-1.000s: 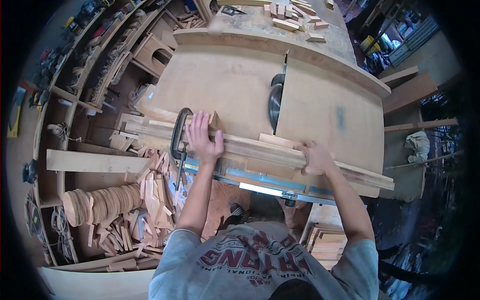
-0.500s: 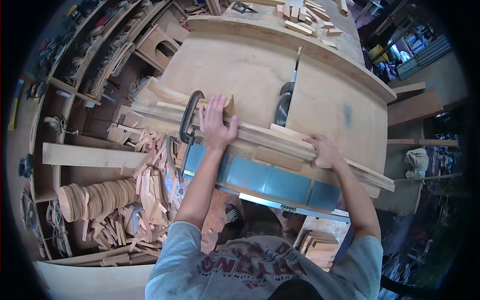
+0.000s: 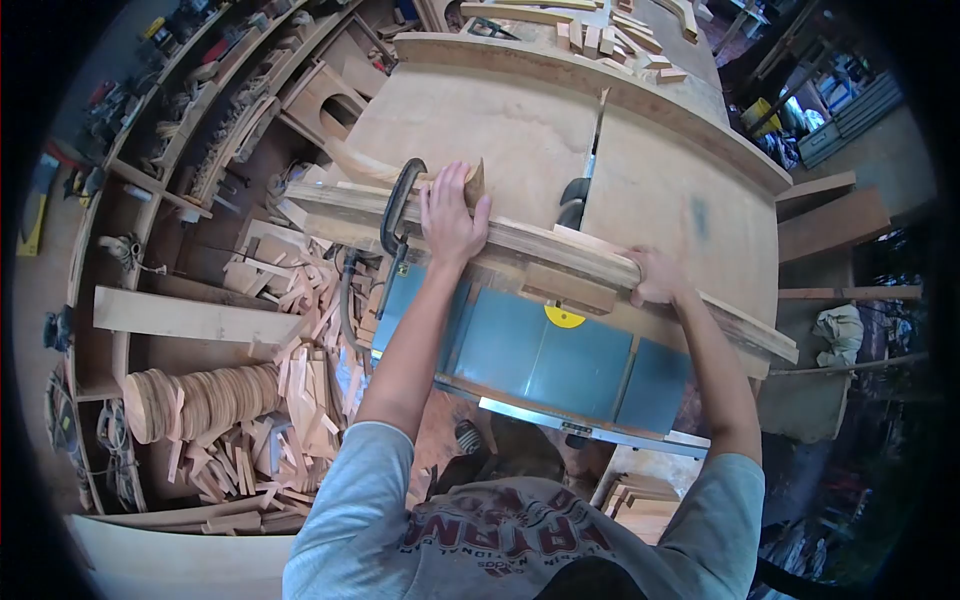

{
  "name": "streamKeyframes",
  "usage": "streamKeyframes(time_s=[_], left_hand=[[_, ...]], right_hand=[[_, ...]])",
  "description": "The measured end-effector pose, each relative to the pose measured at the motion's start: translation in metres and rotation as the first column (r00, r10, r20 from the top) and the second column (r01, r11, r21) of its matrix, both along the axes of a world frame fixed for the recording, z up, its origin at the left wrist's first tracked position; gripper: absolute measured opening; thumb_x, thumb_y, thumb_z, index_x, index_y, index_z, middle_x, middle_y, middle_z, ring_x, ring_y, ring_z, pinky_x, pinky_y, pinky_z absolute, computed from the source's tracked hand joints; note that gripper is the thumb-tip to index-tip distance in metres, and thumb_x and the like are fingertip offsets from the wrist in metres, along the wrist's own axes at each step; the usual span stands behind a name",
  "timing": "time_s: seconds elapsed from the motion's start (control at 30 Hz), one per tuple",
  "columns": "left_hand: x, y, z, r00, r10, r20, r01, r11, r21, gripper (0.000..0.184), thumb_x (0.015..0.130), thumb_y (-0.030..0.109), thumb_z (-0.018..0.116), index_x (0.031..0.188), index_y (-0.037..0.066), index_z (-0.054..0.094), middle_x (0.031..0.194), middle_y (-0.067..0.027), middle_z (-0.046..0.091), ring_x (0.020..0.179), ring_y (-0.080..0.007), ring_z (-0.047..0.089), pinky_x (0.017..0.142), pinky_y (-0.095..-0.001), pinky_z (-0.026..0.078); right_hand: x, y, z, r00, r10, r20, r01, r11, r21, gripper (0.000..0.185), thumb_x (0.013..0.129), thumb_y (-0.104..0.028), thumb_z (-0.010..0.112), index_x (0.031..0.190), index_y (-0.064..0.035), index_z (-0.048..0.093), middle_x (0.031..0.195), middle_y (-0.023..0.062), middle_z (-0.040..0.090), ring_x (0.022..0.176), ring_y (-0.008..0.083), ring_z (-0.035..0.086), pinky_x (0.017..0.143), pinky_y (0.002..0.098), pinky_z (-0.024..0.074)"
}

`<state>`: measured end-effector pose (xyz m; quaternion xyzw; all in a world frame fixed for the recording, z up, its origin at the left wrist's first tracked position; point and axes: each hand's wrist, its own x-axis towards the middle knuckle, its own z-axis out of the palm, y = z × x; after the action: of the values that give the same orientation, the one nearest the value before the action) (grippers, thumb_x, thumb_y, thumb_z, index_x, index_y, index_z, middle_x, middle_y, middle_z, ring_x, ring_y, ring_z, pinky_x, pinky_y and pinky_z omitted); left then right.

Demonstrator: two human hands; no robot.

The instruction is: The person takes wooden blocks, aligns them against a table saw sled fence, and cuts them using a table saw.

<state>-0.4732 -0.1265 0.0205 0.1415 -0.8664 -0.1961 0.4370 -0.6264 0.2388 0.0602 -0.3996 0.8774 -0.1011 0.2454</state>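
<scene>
A plywood sled (image 3: 480,120) with a slot lies over a blue saw table (image 3: 500,345). The dark round blade (image 3: 571,212) shows in the slot. Along the sled's near edge runs a long wooden rail (image 3: 540,243). My left hand (image 3: 455,220) wraps over the rail and a wood block (image 3: 475,185), just right of a black C-clamp (image 3: 398,205). My right hand (image 3: 658,276) grips the rail farther right, its fingers at the end of a thin wood strip (image 3: 598,240). That strip lies against the rail's far side, near the blade.
Small wood blocks (image 3: 605,42) lie on the surface beyond the sled. Shelves with tools and offcuts (image 3: 215,130) stand at the left, above stacked wooden discs (image 3: 205,400) and a heap of scraps (image 3: 310,390). Boards (image 3: 835,225) jut out at the right.
The sled, rail and both hands have moved forward, away from my body. More of the blue saw table and a yellow disc now show, and less of the blade is visible.
</scene>
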Motion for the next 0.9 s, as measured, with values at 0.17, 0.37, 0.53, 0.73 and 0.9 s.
streamKeyframes(time_s=[0.17,0.37,0.53,0.73,0.9], left_hand=[[-0.019,-0.014,0.037,0.986,0.019,0.168,-0.03,0.998,0.063,0.065,0.083,0.05,0.08,0.133,0.01,0.065,0.129,-0.0137,0.069,0.126,-0.0347,0.06,0.108,-0.0535,0.04],[-0.007,-0.021,0.06,0.838,-0.061,0.543,-0.095,0.963,0.254,0.06,0.073,0.056,0.082,0.113,0.013,0.073,0.121,-0.0129,0.071,0.125,-0.0324,0.059,0.106,-0.0498,0.04],[0.096,0.009,0.061,0.864,-0.053,0.5,-0.091,0.962,0.259,0.06,0.073,0.054,0.084,0.111,0.009,0.073,0.121,-0.0135,0.071,0.124,-0.0357,0.058,0.106,-0.0482,0.041],[0.213,0.082,0.048,0.996,-0.014,-0.083,0.024,0.993,0.114,0.061,0.075,0.021,0.087,0.129,0.005,0.064,0.119,-0.0133,0.07,0.116,-0.0324,0.063,0.095,-0.0441,0.048],[0.142,0.109,0.079,0.717,-0.409,0.565,0.302,0.912,0.278,0.021,0.086,0.025,0.08,0.099,0.009,0.081,0.096,-0.0096,0.078,0.091,-0.0282,0.072,0.089,-0.042,0.052]], right_hand=[[-0.018,-0.002,-0.008,1.0,0.0,-0.001,0.0,1.0,-0.009,0.087,0.041,-0.018,0.078,0.128,-0.0106,0.072,0.129,0.018,0.069,0.122,0.0398,0.063,0.104,0.0455,0.0537],[-0.004,-0.001,0.008,0.988,-0.021,0.152,0.013,0.998,0.059,0.074,0.042,-0.019,0.078,0.115,-0.0085,0.076,0.12,0.0193,0.073,0.113,0.0407,0.067,0.097,0.0478,0.0565],[0.107,0.035,-0.006,0.999,0.012,-0.036,-0.013,1.0,-0.001,0.086,0.048,-0.027,0.083,0.132,-0.014,0.07,0.132,0.0212,0.066,0.124,0.0408,0.061,0.105,0.049,0.0512],[0.191,0.055,0.007,0.997,0.004,-0.071,-0.004,1.0,0.006,0.097,0.052,-0.034,0.088,0.144,-0.0155,0.062,0.143,0.0179,0.058,0.135,0.0387,0.053,0.112,0.0523,0.0446],[0.181,0.061,0.012,0.994,0.032,-0.106,-0.043,0.993,-0.113,0.097,0.062,-0.05,0.089,0.147,-0.0138,0.06,0.139,0.0163,0.061,0.135,0.0381,0.052,0.112,0.0523,0.0437]])
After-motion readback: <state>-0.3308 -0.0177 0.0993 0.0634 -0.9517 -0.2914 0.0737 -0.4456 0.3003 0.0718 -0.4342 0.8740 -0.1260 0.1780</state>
